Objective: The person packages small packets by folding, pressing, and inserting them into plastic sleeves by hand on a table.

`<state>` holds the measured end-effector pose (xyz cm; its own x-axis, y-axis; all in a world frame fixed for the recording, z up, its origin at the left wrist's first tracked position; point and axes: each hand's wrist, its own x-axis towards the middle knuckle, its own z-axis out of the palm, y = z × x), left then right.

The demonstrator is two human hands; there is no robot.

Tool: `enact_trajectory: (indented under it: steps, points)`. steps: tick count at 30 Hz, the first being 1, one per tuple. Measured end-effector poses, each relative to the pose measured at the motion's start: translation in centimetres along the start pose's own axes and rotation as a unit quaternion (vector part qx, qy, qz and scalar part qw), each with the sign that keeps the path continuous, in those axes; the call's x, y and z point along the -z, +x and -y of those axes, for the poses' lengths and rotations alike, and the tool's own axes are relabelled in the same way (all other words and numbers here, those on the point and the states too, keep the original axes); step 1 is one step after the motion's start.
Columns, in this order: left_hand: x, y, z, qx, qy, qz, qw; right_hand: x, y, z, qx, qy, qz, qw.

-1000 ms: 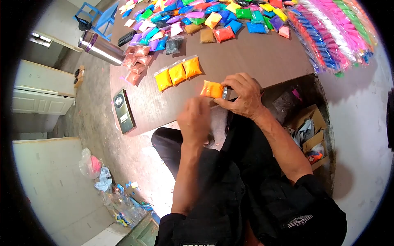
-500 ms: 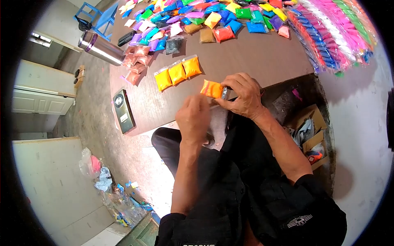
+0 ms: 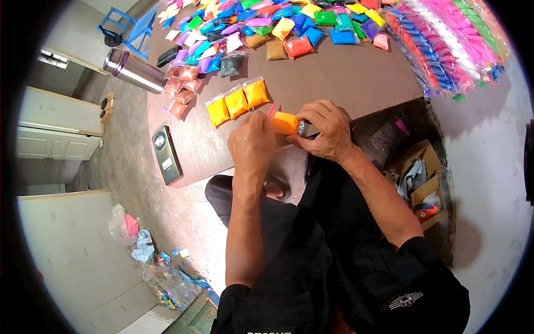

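Note:
Over the table's near edge I hold a small clear packet with orange filling (image 3: 285, 123). My right hand (image 3: 327, 132) pinches its right end between thumb and fingers, where clear film bunches up. At the other end is my left hand (image 3: 251, 143), its fingers closed at the packet's pink-edged side; the fingertips are partly hidden. Just beyond my hands, a joined row of three yellow-orange packets (image 3: 237, 102) lies flat on the table.
Many coloured packets (image 3: 278, 28) cover the table's (image 3: 328, 75) far side. Long bagged strips (image 3: 445, 44) lie at right. Brownish packets (image 3: 183, 89), a steel flask (image 3: 133, 69) and a phone (image 3: 167, 155) line the left edge. A cardboard box (image 3: 425, 178) sits low at right.
My left hand has shifted slightly left, and its fingers now meet the packet's left end, where a pink edge sticks up. My right hand keeps its hold with little movement.

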<state>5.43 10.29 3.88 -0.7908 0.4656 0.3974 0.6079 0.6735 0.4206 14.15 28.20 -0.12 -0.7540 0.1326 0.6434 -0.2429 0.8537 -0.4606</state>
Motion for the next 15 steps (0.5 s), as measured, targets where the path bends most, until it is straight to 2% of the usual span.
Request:
enact_trajectory:
  steps: [5, 10, 15]
  points:
    - [-0.2, -0.5, -1.0, -0.003, -0.068, 0.003, 0.998, -0.3, 0.0, 0.1, 0.001, 0.004, -0.006, 1.000]
    - [-0.6, -0.5, 1.2, 0.013, -0.073, 0.016, 0.997, 0.1, 0.1, 0.0, -0.002, 0.007, 0.005, 1.000]
    - [0.2, -1.1, 2.3, 0.061, -0.108, -0.003, 0.992, 0.0, 0.2, 0.2, -0.008, 0.000, 0.007, 1.000]
